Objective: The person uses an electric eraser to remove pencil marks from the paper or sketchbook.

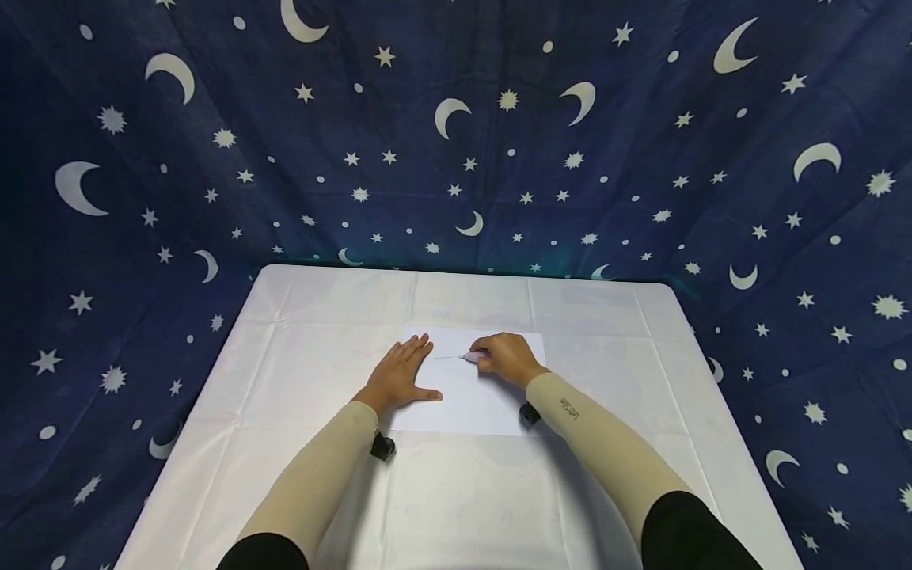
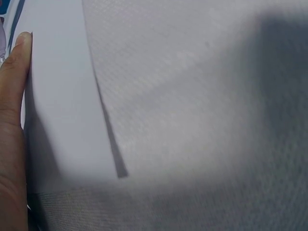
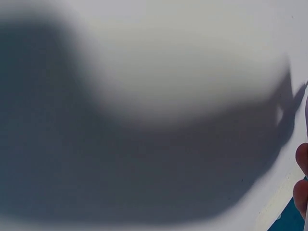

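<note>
A white sheet of paper (image 1: 463,408) lies on the white-covered table, and a thin dark line (image 1: 445,357) crosses its upper part. My left hand (image 1: 403,374) rests on the sheet's left side, fingers and thumb spread. In the left wrist view its thumb (image 2: 13,77) lies along the paper. Between the fingers of my right hand (image 1: 509,358) is a small pale lavender tool (image 1: 473,357) with a narrow tip, which meets the line's right end. Its exact kind is hidden by the hand. Only fingertips (image 3: 302,159) show in the right wrist view, above a broad shadow.
Creased white cloth covers the table (image 1: 321,348) on all sides of the paper. Behind and beside it hangs a dark blue curtain (image 1: 413,206) with moons and stars. A small black device (image 1: 382,447) sits at the left wrist, another (image 1: 530,413) at the right.
</note>
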Action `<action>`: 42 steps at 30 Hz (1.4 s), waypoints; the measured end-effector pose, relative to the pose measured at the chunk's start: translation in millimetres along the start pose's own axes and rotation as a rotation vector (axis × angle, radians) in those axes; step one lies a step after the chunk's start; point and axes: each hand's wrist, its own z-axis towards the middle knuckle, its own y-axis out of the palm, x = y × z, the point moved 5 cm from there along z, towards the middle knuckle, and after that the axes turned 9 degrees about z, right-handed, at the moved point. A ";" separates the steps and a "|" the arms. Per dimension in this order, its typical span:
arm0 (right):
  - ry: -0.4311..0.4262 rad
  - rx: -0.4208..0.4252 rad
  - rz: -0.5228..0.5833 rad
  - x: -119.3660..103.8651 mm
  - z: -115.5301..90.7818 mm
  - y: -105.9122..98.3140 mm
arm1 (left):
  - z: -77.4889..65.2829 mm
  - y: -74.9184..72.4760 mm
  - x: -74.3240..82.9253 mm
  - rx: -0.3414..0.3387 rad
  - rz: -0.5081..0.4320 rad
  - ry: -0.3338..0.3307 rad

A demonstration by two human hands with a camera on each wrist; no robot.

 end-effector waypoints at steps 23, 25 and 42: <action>-0.031 -0.010 0.032 -7.2 4.9 5.7 | -2.8 -7.7 6.3 0.039 0.035 0.020; -0.033 -0.009 0.033 -8.0 5.5 6.2 | -2.6 -8.2 6.7 0.053 0.034 0.023; -0.037 -0.006 0.017 -10.2 11.3 10.3 | 0.5 -6.4 6.7 0.052 0.044 0.012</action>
